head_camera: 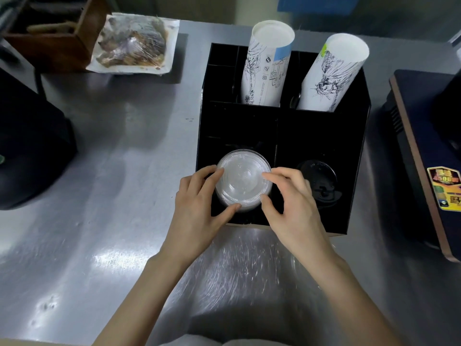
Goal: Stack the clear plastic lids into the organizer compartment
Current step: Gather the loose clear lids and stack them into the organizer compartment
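Fingers (219,174) of both our hands pinch the clear lids (243,179) at nine and three o'clock, inside the organizer (324,131).

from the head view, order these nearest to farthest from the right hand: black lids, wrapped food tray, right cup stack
From the right hand:
1. black lids, just right of it in the organizer's front compartment
2. right cup stack, back right compartment
3. wrapped food tray, far back left on the counter

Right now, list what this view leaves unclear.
- Head view: how many clear lids are stacked; they are see-through, and the left hand and right hand cover the sides.
- The compartment floor under them: dark organizer walls hide it.
- The sticker text: too blurred.
- The wooden box: cut off by the top edge.
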Tool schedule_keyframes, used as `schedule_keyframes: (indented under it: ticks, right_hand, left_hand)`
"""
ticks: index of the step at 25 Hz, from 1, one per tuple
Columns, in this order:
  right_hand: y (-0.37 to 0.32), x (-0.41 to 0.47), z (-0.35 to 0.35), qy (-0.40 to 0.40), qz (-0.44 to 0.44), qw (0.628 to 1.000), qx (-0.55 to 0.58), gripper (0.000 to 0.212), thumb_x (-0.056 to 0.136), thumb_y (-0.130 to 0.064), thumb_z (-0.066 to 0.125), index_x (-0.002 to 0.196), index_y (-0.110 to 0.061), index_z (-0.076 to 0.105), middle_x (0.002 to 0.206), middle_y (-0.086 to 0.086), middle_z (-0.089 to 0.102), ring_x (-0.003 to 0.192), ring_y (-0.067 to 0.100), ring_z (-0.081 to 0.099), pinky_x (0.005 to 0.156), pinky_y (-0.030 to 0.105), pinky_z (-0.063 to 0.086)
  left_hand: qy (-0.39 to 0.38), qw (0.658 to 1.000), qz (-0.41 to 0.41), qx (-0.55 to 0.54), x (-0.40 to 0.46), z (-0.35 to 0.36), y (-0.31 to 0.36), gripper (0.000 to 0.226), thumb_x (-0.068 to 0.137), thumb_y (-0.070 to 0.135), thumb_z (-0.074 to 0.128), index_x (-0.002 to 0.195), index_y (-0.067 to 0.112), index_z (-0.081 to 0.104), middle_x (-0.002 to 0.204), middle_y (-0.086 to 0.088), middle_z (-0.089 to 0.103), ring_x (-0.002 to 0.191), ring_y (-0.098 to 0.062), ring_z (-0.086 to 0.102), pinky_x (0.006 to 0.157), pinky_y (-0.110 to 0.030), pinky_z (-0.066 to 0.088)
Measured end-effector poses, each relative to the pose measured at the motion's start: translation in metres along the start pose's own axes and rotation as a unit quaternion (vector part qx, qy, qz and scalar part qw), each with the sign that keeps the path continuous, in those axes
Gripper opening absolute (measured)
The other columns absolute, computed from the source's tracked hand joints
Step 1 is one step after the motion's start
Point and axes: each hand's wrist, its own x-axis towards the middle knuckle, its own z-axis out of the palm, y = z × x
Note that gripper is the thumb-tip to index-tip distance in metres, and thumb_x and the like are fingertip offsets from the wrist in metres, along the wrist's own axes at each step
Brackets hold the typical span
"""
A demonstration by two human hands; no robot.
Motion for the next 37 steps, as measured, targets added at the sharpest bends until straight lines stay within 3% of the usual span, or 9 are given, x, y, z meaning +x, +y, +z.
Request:
schedule_keyframes:
  ticks: [4,9,14,18,22,27,31,37]
  right_hand:
    - [0.001,-0.001,0.003,0.0,-0.012,1.0,-0.009,0.037,0.085,-0.016,0.055,0.121,-0.014,0.049,0.125,-0.001,0.045,0.102,0.008,0.035,0.085,-0.004,0.022]
    - [0.004,-0.006,0.005,0.0,-0.018,1.0,-0.015,0.036,0.085,-0.016,0.053,0.121,-0.015,0.05,0.124,-0.002,0.044,0.102,0.004,0.033,0.085,-0.007,0.023]
    - [0.004,-0.005,0.004,-0.001,-0.018,1.0,-0.023,0.035,0.086,-0.017,0.052,0.121,-0.016,0.049,0.124,-0.003,0.043,0.104,0.007,0.036,0.083,0.009,0.028]
    - [0.004,-0.007,0.004,-0.002,-0.022,1.0,-0.016,0.037,0.086,-0.017,0.052,0.122,-0.016,0.049,0.124,-0.003,0.043,0.105,0.008,0.037,0.078,0.006,0.031]
    - [0.003,-0.009,0.003,-0.006,-0.012,1.0,-0.002,0.035,0.087,-0.016,0.051,0.121,-0.015,0.05,0.127,-0.003,0.043,0.112,0.011,0.042,0.086,0.013,0.03]
    - [0.001,-0.013,0.0,0.003,-0.004,0.999,0.033,0.031,0.087,-0.017,0.05,0.118,-0.018,0.053,0.129,-0.006,0.044,0.115,0.006,0.044,0.085,-0.003,0.028]
    - [-0.002,-0.018,-0.002,0.017,-0.002,0.999,0.051,0.033,0.087,-0.017,0.05,0.12,-0.021,0.051,0.126,-0.007,0.047,0.108,0.004,0.048,0.09,0.017,0.037]
    - [0.003,-0.034,-0.007,0.023,0.005,0.998,0.055,0.034,0.087,-0.018,0.049,0.121,-0.022,0.049,0.122,-0.007,0.049,0.108,0.006,0.048,0.091,0.018,0.036]
  left_hand:
    - [0.0,0.999,-0.001,0.033,0.0,-0.001,0.0,0.07,0.068,0.054,0.047,0.125,0.014,0.044,0.129,-0.008,0.05,0.105,-0.017,0.032,0.086,-0.038,0.035]
    - [-0.006,0.999,-0.01,0.053,0.005,0.001,0.008,0.077,0.066,0.062,0.044,0.124,0.012,0.043,0.131,-0.009,0.049,0.109,-0.022,0.036,0.083,-0.034,0.028]
    - [-0.007,0.999,-0.013,0.048,0.009,0.004,0.01,0.076,0.066,0.059,0.044,0.123,0.008,0.044,0.13,-0.013,0.049,0.111,-0.033,0.044,0.084,-0.035,0.029]
    - [-0.012,0.999,-0.017,0.043,0.008,0.004,0.01,0.076,0.066,0.058,0.044,0.124,0.009,0.043,0.132,-0.013,0.047,0.112,-0.033,0.043,0.085,-0.035,0.028]
    - [-0.022,0.999,-0.025,0.037,0.007,0.003,0.011,0.076,0.067,0.057,0.048,0.127,0.01,0.041,0.135,-0.013,0.044,0.114,-0.033,0.04,0.087,-0.035,0.028]
    - [-0.032,0.998,-0.031,0.037,0.006,-0.003,0.017,0.072,0.072,0.048,0.057,0.13,0.01,0.037,0.14,-0.016,0.037,0.119,-0.035,0.037,0.094,-0.041,0.03]
    - [-0.026,0.998,-0.035,0.04,0.001,-0.007,0.021,0.064,0.079,0.031,0.065,0.132,0.012,0.034,0.143,-0.017,0.031,0.124,-0.035,0.034,0.099,-0.047,0.029]
    - [-0.006,0.999,-0.007,0.031,-0.013,-0.013,0.025,0.057,0.076,0.044,0.044,0.124,0.013,0.044,0.131,-0.014,0.046,0.115,-0.031,0.042,0.092,-0.039,0.031]
